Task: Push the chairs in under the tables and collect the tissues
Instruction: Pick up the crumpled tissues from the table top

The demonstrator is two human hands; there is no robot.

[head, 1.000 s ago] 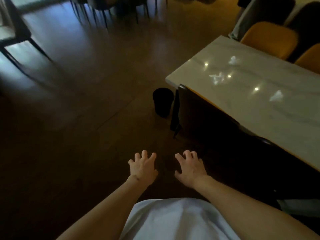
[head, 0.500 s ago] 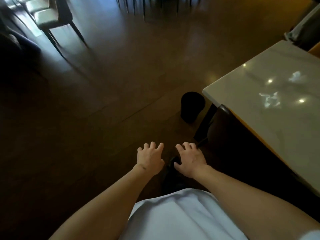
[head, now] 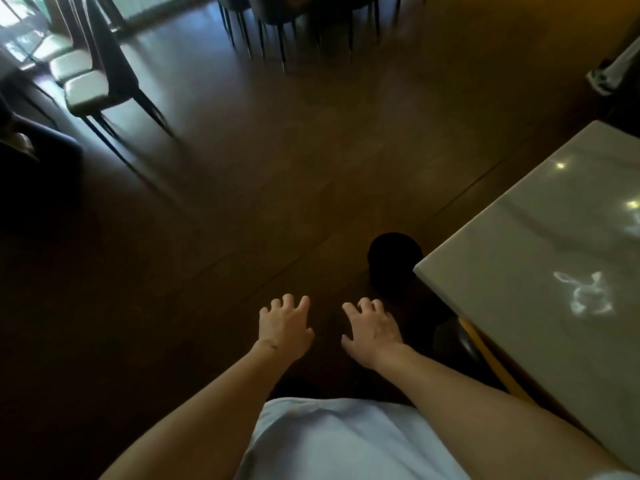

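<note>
A pale marble table (head: 526, 258) fills the right side. A crumpled white tissue (head: 585, 296) lies on it near its left corner; part of another tissue (head: 635, 223) shows at the right edge. A dark chair (head: 460, 341) with a yellow edge is tucked under the table's near side, mostly hidden. My left hand (head: 285, 329) and my right hand (head: 374, 332) hover over the dark floor in front of me, fingers spread, holding nothing, left of the table.
A black round bin (head: 394, 261) stands on the floor at the table's corner. Chairs with pale seats (head: 86, 88) line the far left. Dark chair legs (head: 284, 36) cluster at the top centre. Wooden floor spreads between them.
The view has swung left: the table and tissues slid toward the right edge, and the left chairs came into view. My hands stay spread and empty.
</note>
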